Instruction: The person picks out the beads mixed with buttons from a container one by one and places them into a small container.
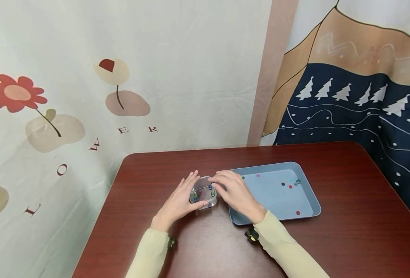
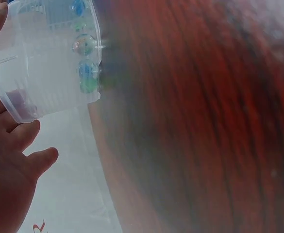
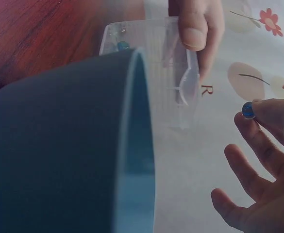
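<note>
My left hand [image 1: 178,202] holds a clear plastic container [image 1: 211,202] on the table, thumb at its near side and fingers round the left. Several blue and green marbles lie on its bottom, with glass marbles [image 2: 86,44] showing through the wall in the left wrist view. Over the right side of the container hovers my right hand [image 1: 236,192]. Its thumb and index finger pinch a blue marble [image 3: 248,110], plain in the right wrist view; the other fingers are spread apart and touch nothing.
A blue-grey tray [image 1: 271,197] stands right of the container, partly beneath my right forearm. Small coloured round pieces [image 1: 290,187] and a green marble [image 1: 298,181] lie scattered in it. Behind the brown wooden table [image 1: 205,247] hangs a printed curtain [image 1: 198,77].
</note>
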A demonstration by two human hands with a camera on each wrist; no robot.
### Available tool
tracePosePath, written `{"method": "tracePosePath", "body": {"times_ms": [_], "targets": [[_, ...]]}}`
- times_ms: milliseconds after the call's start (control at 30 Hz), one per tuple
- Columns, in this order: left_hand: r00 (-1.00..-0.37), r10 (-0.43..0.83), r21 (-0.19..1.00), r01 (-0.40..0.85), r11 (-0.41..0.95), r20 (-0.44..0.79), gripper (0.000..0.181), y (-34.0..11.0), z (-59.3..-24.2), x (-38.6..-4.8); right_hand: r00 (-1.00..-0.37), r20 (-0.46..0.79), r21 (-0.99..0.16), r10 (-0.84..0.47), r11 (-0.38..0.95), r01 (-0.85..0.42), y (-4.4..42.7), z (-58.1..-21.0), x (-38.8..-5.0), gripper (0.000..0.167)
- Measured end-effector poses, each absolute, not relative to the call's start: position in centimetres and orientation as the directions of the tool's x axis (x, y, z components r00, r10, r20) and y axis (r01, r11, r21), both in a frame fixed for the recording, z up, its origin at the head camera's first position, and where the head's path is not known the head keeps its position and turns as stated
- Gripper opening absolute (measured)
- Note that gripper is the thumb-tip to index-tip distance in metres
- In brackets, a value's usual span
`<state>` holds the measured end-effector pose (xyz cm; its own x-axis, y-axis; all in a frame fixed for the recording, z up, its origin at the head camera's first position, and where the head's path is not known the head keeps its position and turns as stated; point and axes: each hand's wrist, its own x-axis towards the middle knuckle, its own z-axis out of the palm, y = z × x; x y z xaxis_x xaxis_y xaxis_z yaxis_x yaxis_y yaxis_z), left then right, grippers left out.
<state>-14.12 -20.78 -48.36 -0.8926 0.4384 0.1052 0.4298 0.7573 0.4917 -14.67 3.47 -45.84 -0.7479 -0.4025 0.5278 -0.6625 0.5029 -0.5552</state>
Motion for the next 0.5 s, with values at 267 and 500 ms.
{"method": "tracePosePath", "body": {"times_ms": [267,500], "targets": [[-0.879,0.467,0.396,0.464,0.792,0.097,0.098,-20.9,-48.1,-14.1,-0.729,0.52,-0.495,-0.446,0.538,-0.682,2.9,-46.5,-15.4,0.018],[-0.875,0.478,0.345,0.471,0.812,0.071,0.096,-21.0,-48.0,-14.0,-0.718,0.499,-0.467,-0.486,0.547,-0.695,2.4,-47.2,-15.8,0.019]]}}
